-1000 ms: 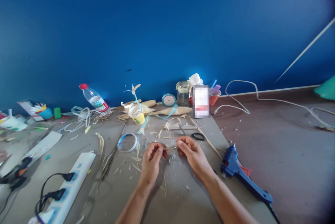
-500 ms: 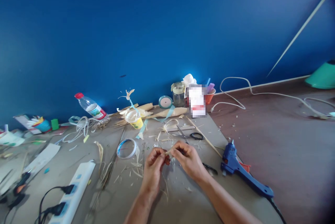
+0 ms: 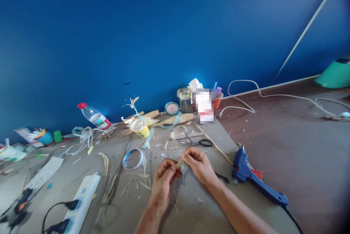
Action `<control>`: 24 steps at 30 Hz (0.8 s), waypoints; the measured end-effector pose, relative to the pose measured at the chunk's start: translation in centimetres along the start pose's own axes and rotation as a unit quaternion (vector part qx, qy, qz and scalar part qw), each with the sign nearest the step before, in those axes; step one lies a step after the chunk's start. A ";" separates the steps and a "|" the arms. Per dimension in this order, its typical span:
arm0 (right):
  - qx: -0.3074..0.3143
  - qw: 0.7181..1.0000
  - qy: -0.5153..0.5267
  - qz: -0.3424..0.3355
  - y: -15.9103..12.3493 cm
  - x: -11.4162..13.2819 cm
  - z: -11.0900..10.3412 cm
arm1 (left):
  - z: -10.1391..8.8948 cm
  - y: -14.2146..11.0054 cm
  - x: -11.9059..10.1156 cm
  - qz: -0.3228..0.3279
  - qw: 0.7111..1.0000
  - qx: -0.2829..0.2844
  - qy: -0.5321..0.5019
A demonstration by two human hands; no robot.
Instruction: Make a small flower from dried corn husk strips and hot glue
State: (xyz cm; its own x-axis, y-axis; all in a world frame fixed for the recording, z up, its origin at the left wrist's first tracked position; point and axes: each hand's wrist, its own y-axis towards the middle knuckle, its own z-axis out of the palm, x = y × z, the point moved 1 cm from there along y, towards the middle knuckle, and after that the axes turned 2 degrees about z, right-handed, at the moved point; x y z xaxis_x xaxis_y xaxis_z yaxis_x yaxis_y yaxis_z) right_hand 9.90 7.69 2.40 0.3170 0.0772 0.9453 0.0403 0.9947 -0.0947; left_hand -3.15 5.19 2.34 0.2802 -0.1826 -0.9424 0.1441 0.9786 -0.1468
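Between my two hands is a small strip of pale dried husk. My left hand pinches its lower end, fingers closed. The upper end sits between the thumb and fingertips of my right hand, also closed. Both hands are held just above the littered table top. Scissors with black handles lie beyond my right hand, and a roll of tape lies to the left of my left hand. Part of the strip is hidden by my fingers.
To the right lies a blue glue gun. A white power strip with black plugs is at the left front. Along the blue wall stand a yellow cup, a glass jar and a tilted plastic bottle. Husk scraps litter the table.
My hands have drawn slightly apart, and more of the husk strip shows between them. My right hand has risen a little relative to my left. The view has shifted slightly.
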 end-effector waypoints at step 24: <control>-0.016 0.996 0.084 0.014 0.2 0.1 -0.2 | 0.2 0.1 0.0 0.003 1.000 -0.002 -0.013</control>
State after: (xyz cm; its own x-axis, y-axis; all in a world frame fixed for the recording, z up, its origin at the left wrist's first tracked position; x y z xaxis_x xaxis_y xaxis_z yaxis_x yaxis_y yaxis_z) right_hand 10.12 7.85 2.43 0.4729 0.0894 0.8766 0.0588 0.9894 -0.1326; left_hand -2.99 5.29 2.38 0.3053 -0.1793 -0.9352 0.1389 0.9800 -0.1426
